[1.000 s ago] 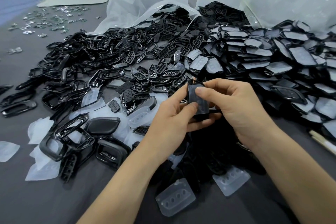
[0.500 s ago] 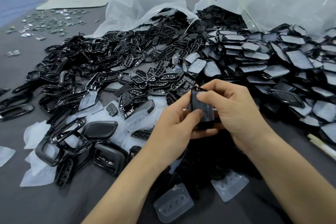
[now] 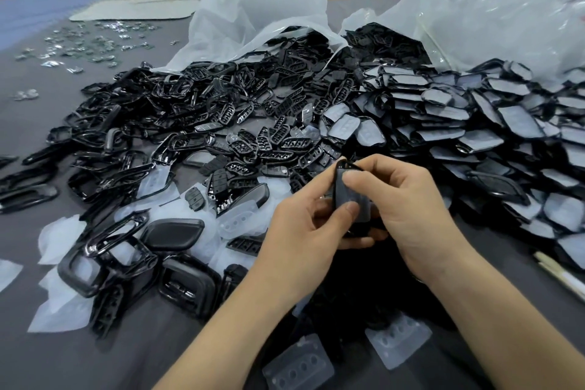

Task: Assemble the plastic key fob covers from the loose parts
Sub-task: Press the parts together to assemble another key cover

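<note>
Both hands hold one black key fob cover (image 3: pixel 349 196) upright above the table's middle. My left hand (image 3: pixel 304 231) grips it from below, thumb pressed on its lower face. My right hand (image 3: pixel 408 209) pinches its upper part, thumb on the face and fingers curled behind. A clear film-like layer covers the fob's face. Loose black frames (image 3: pixel 133 149) are heaped at the left, button inserts (image 3: pixel 272 142) in the middle, and film-covered shells (image 3: pixel 474 123) at the right.
Translucent button pads (image 3: pixel 299 364) (image 3: pixel 397 340) lie near the front edge, with more pads (image 3: pixel 63 304) at the left. Two plastic bags (image 3: pixel 253 19) (image 3: pixel 493 16) spill parts at the back. Small shiny metal pieces (image 3: pixel 88 44) are scattered far left. A pale stick (image 3: pixel 560 275) lies at right.
The hands and fob stay in about the same spot. My right thumb has slid down onto the fob's face, and the left thumb presses lower on it. The view tilted slightly.
</note>
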Available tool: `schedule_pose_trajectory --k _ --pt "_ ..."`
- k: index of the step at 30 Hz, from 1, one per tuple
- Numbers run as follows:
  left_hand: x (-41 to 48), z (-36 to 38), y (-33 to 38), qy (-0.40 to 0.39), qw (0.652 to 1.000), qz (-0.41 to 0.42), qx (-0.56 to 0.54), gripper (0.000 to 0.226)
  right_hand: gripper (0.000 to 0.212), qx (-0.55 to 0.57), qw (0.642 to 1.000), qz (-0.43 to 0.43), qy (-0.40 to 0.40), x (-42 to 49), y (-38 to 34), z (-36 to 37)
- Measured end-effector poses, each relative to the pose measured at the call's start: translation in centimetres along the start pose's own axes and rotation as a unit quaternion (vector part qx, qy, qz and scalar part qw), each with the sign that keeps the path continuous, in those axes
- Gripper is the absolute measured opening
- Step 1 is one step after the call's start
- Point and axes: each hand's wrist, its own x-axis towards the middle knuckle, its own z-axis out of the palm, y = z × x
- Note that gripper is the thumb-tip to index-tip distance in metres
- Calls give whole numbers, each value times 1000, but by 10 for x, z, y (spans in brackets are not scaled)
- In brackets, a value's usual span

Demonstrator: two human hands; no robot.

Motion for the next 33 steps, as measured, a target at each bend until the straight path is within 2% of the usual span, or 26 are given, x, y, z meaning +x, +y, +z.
schedule_pose_trajectory --k 4,10,14,17,25,33 --pt "0 1 1 5 1000 0 6 45 11 -7 1000 -11 -19 2 1 -3" --pt "-1 4 1 30 999 14 -19 47 16 -20 999 -37 -11 2 1 -4" --pt "0 -2 -1 105 990 71 54 39 20 -4 997 -62 38 7 3 -7" --pt "5 -7 -3 142 984 90 58 25 23 22 998 -47 29 8 4 -8" --pt "7 -9 -7 191 973 112 71 16 14 -12 996 -85 -15 8 5 -9" --pt "7 -10 -7 223 964 105 97 14 7 -31 994 -104 -16 6 7 -7"
